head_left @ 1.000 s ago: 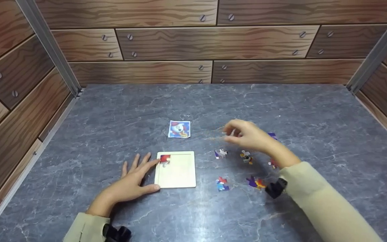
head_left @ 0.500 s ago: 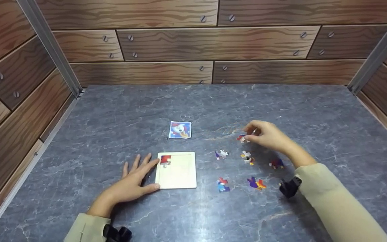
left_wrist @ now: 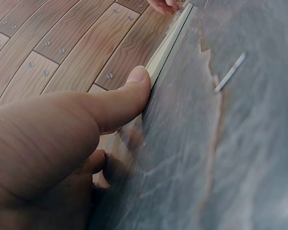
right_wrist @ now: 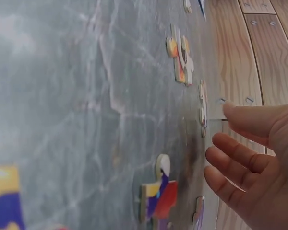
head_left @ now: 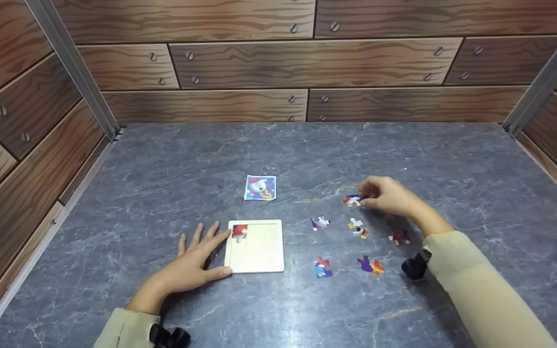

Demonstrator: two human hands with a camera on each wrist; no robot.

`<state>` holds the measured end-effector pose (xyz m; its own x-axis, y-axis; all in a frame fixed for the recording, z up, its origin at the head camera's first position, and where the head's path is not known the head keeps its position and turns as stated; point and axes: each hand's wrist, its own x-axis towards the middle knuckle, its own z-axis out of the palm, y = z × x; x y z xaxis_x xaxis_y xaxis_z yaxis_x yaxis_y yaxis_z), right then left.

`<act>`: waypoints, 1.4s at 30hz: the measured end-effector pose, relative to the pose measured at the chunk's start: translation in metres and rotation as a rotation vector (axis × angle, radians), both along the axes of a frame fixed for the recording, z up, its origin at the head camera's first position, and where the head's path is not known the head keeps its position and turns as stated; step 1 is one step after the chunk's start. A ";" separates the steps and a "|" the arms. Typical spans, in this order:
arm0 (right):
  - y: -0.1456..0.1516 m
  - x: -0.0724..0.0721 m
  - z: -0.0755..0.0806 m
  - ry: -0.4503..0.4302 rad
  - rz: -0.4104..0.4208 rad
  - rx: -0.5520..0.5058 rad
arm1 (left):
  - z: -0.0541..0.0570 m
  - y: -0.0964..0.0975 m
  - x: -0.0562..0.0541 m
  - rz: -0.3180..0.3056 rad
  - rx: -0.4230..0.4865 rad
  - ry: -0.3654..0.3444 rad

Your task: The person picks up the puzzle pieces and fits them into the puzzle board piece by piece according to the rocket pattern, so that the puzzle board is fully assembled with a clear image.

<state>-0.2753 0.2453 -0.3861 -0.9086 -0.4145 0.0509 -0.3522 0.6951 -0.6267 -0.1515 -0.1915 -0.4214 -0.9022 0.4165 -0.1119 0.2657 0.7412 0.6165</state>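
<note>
My left hand [head_left: 186,263] lies with fingers spread at the left side of a pale square puzzle tray [head_left: 259,251]. Its thumb and index fingertip touch the tray's edge; the left wrist view shows the thumb [left_wrist: 129,96] against the rim. One red puzzle piece [head_left: 240,231] sits in the tray's upper left corner. Over the table at the right, my right hand [head_left: 389,195] hovers with loosely bent fingers. Beside its fingertips lies a red, white and blue puzzle piece [head_left: 351,200]. In the right wrist view nothing is between the thumb and fingers of that hand [right_wrist: 259,158].
A small picture card [head_left: 260,187] of a white character lies behind the tray. More loose pieces are spread to the right: a white and purple piece [head_left: 320,223], a red and blue piece [head_left: 322,267], a purple and orange piece [head_left: 370,265] and a dark red piece [head_left: 399,237].
My right hand has moved to the right, uncovering the red, white and blue puzzle piece and the dark red piece. My left hand stays at the tray.
</note>
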 end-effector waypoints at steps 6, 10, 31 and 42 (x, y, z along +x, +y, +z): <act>0.002 -0.004 -0.005 -0.013 -0.006 0.022 | 0.000 0.001 0.000 0.000 -0.004 0.006; 0.000 -0.005 -0.007 -0.005 -0.004 0.032 | 0.000 0.000 0.000 -0.002 -0.001 0.005; -0.003 -0.010 -0.009 -0.022 0.035 0.064 | 0.000 0.000 0.000 0.003 -0.001 -0.012; -0.005 -0.007 -0.007 0.030 0.001 0.113 | 0.000 0.001 0.000 0.015 -0.003 -0.006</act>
<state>-0.2821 0.2398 -0.3936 -0.9067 -0.4206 0.0311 -0.3710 0.7604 -0.5331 -0.1520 -0.1909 -0.4216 -0.9077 0.4025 -0.1189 0.2506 0.7471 0.6157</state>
